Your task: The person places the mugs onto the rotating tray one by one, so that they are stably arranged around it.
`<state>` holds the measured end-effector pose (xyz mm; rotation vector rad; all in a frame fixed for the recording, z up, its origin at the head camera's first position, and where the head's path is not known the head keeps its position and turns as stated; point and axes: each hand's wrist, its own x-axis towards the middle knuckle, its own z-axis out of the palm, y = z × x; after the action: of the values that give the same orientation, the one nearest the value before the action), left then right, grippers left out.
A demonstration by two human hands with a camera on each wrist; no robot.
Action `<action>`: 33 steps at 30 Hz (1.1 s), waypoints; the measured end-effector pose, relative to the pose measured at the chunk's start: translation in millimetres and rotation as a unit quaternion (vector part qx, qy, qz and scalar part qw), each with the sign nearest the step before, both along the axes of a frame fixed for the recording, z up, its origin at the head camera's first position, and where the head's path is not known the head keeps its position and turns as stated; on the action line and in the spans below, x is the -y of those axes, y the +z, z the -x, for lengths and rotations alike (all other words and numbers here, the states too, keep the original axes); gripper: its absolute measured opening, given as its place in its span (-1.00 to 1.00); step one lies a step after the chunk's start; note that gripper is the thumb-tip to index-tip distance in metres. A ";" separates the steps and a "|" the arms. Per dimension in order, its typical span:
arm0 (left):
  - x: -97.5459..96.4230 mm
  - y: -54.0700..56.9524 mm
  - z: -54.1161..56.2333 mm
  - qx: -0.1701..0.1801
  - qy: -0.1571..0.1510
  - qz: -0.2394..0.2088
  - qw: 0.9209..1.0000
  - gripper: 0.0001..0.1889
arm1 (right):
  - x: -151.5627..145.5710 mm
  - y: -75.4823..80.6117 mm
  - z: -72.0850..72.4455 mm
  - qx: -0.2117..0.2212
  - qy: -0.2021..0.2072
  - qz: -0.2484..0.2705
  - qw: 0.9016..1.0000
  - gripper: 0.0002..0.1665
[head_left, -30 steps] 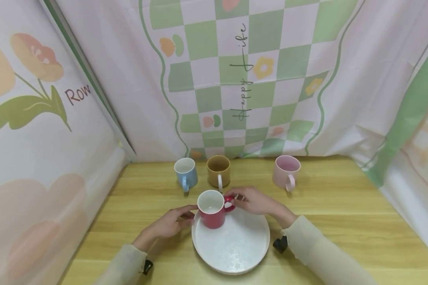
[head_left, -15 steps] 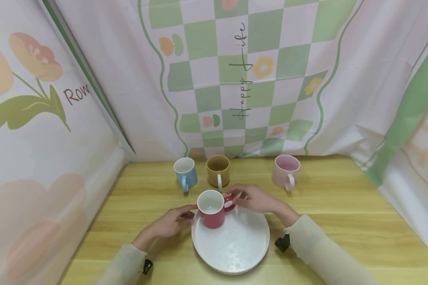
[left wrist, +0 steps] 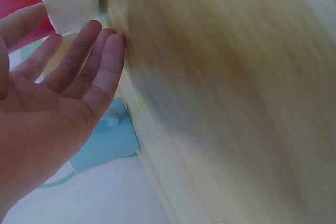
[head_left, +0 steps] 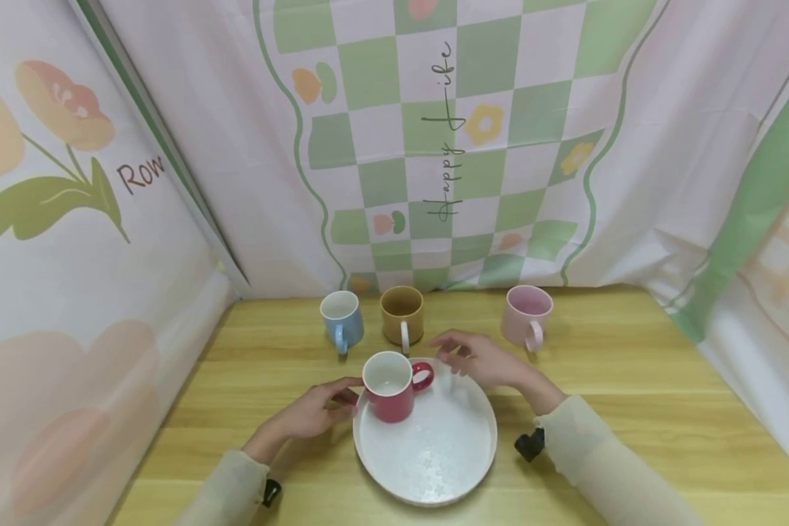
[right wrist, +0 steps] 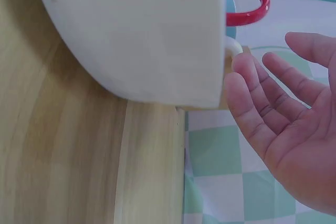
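Observation:
A red mug (head_left: 391, 404) with a white inside stands upright on the left back part of a round white plate (head_left: 434, 460), its handle pointing right. My left hand (head_left: 312, 413) is at the mug's left side, fingers loosely extended and fingertips right at the mug and the plate's rim. In the left wrist view, the palm of that hand (left wrist: 63, 98) shows with nothing gripped. My right hand (head_left: 483, 359) hovers over the plate's back right edge, apart from the mug handle. The right wrist view has its fingers (right wrist: 273, 95) relaxed, holding nothing.
Along the back of the wooden table (head_left: 289, 467) stand a blue mug (head_left: 345, 325), a brown mug (head_left: 397, 321) with a white handle, and, farther right, a pink mug (head_left: 522, 321). Behind them hangs a checked curtain (head_left: 427, 183); a patterned cloth (head_left: 92, 292) borders the left side.
My right hand has let go of the red mug's handle and moved off to the right. The left hand, the red mug and the plate stay where they were.

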<state>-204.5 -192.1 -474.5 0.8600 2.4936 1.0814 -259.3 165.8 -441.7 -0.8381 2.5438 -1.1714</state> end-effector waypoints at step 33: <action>0.5 -1.4 -1.0 0.015 0.019 0.000 1.000 -0.53 | -40.9 6.4 2.6 -0.014 -0.053 0.055 0.997 -0.58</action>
<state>-203.4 -192.5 -475.9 0.7925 2.4948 1.0994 -261.9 206.7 -435.2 -0.7571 2.5950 -1.3522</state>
